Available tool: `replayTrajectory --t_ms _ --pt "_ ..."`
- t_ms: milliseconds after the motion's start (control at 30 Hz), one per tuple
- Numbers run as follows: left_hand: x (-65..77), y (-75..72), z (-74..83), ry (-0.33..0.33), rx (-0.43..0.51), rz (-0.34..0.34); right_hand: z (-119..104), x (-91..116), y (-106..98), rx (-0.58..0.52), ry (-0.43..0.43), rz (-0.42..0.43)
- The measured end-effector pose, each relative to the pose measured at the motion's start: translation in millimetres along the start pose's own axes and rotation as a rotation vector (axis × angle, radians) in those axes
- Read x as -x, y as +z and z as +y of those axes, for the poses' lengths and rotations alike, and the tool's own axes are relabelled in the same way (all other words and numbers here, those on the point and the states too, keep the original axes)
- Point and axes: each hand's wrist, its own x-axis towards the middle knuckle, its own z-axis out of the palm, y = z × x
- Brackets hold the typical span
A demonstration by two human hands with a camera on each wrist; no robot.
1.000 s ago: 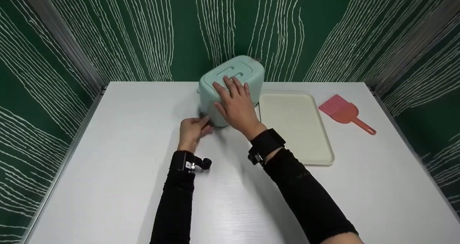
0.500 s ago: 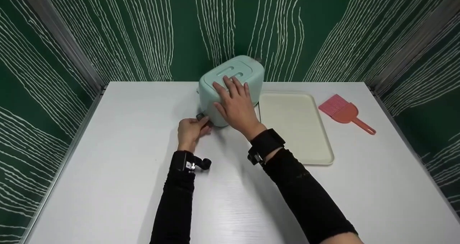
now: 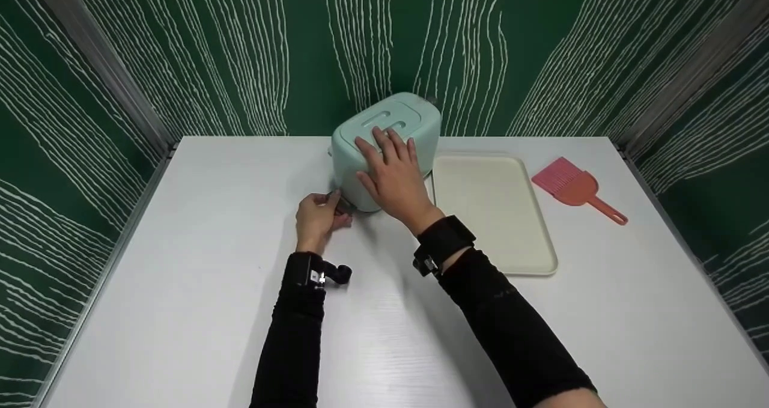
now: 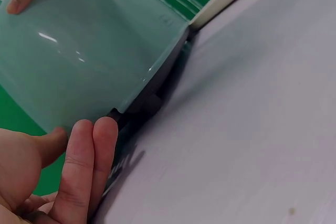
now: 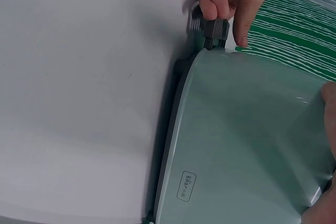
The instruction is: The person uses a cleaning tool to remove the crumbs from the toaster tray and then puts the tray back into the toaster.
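A mint-green toaster (image 3: pixel 348 173) with a lid on top stands at the back of the white table. My left hand (image 3: pixel 313 220) is at its near left end, thumb above and curled fingers below a dark grey ridged lever (image 5: pixel 216 29) low on that end. In the left wrist view, the fingertips (image 4: pixel 105 129) overlap the lever's edge. My right hand (image 3: pixel 399 185) rests on the lid and near side of the toaster, with fingers spread and fairly straight. Part of the lever is hidden by the left hand in the head view.
Right of the toaster lies a cream rectangular tray (image 3: pixel 489 216). Beyond it is a small orange dustpan-shaped tool (image 3: pixel 580 188) with a pink bristled end. Green walls with white wavy lines enclose the table (image 3: pixel 198 264) at the back and sides.
The left hand has shifted slightly left and away from me, its thumb now over the lever's outer end. The right hand and the toaster stay in place.
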Motion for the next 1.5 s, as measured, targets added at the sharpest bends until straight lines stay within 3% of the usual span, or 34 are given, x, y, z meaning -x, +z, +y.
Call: replayTrajectory --t_ms 133,333,600,933,1233,1500 --pt "-2.4 -1.4 -1.4 0.021 -0.071 0.004 0.4 -0.1 1.4 -0.004 -0.002 0.002" --pt "-2.7 -3.2 -1.9 0.062 -0.234 0.062 0.9 0.6 2.1 -0.002 -0.013 0.014" --pt "-3.7 -8.2 -0.3 0.063 -0.364 0.077 0.4 -0.1 2.2 0.001 -0.003 0.003" --pt "-6.5 -12.7 1.3 -0.001 -0.224 0.003 -0.8 -0.5 0.6 -0.001 0.01 -0.015" --pt "-4.0 -11.9 1.7 0.015 -0.209 0.01 -0.6 0.1 0.4 -0.004 0.02 -0.036" --pt "-1.4 -14.6 4.6 -0.02 -0.144 -0.025 -0.2 0.5 0.7 -0.013 0.013 -0.024"
